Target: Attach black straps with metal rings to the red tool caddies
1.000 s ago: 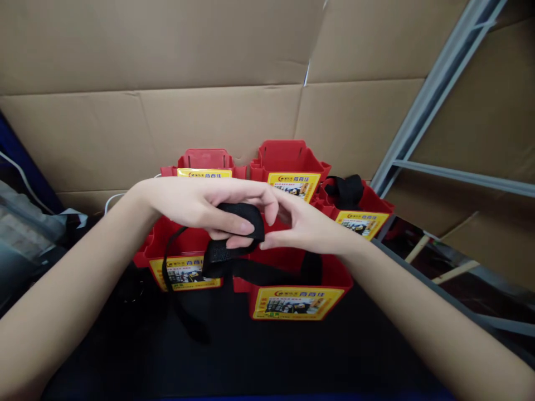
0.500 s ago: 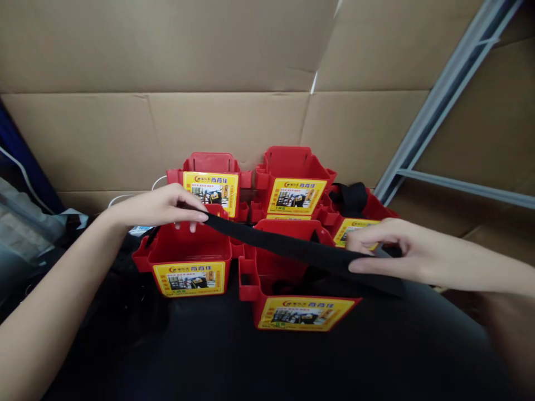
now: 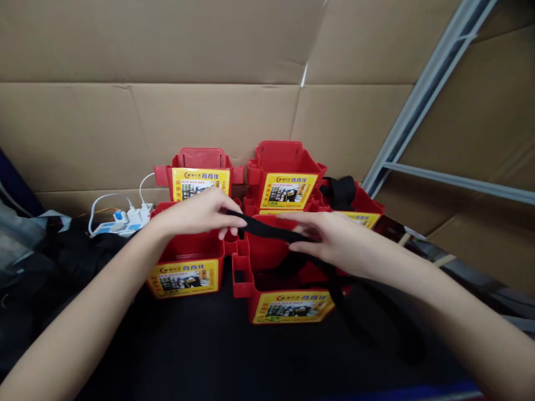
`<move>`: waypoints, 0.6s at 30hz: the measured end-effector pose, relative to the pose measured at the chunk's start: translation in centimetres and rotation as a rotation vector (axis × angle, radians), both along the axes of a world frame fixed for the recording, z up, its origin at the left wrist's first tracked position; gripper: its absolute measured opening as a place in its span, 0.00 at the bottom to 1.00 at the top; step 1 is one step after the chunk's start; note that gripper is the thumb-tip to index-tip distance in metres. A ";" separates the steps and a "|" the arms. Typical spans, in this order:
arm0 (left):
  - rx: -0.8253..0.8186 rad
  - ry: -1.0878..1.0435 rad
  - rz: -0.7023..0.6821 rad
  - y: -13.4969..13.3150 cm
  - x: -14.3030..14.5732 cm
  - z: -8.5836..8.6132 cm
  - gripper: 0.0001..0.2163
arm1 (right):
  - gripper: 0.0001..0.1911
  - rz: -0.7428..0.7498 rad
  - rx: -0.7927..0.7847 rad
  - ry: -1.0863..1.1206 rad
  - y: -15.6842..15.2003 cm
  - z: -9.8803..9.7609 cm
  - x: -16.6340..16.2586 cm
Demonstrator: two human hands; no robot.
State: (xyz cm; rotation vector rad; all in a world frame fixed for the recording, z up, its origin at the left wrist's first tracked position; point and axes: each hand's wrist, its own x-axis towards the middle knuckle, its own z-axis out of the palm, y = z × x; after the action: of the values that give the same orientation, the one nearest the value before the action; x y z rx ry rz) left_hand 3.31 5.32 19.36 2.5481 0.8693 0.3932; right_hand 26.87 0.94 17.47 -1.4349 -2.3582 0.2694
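A black strap (image 3: 267, 228) runs between my two hands above the front red tool box (image 3: 246, 273). My left hand (image 3: 204, 214) pinches its left end between thumb and fingers. Further right, my right hand (image 3: 320, 234) grips the strap with thumb and fingertips. From there the loose length droops over the box's right side onto the black surface, blurred by motion. More black webbing lies inside that box. The box has a yellow printed label (image 3: 292, 306) on its front. Left of it, partly behind my left forearm, stands another red tool box (image 3: 188, 250).
Behind are more red boxes (image 3: 284, 159), one holding a rolled black strap (image 3: 340, 192). A white power strip (image 3: 125, 220) with plugs lies at left, near dark fabric (image 3: 75, 256). Cardboard (image 3: 209, 122) lines the back; a grey metal frame (image 3: 401, 117) rises at right.
My hands have come closer together, so the span of strap between them is shorter. A longer loose end now hangs down at the right. The view has shifted slightly.
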 end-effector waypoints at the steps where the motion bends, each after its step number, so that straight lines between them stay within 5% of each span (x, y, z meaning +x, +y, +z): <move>1: -0.028 0.010 -0.019 0.0 0.4 -0.3 0.12 | 0.24 0.025 0.038 0.013 -0.1 -0.1 -0.4; 5: -0.008 -0.062 0.044 0.3 2.4 -1.3 0.08 | 0.12 0.043 -0.078 0.048 -0.1 -0.6 -2.8; 9: 0.156 -0.181 0.189 1.7 2.4 -3.1 0.10 | 0.21 -0.154 -0.078 -0.175 0.4 -1.1 -3.0; 13: 0.114 -0.125 0.128 2.6 2.1 -4.7 0.09 | 0.20 -0.198 -0.012 -0.288 0.9 -1.5 -3.3; 18: -0.005 -0.153 0.075 2.4 1.9 -4.7 0.09 | 0.17 -0.186 -0.012 -0.320 1.6 -1.7 -5.1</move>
State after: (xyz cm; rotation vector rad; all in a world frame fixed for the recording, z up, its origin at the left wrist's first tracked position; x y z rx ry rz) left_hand 5.22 7.69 14.69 2.4488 0.9088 0.5999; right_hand 21.75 2.51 15.79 -1.8043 -2.4419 0.0037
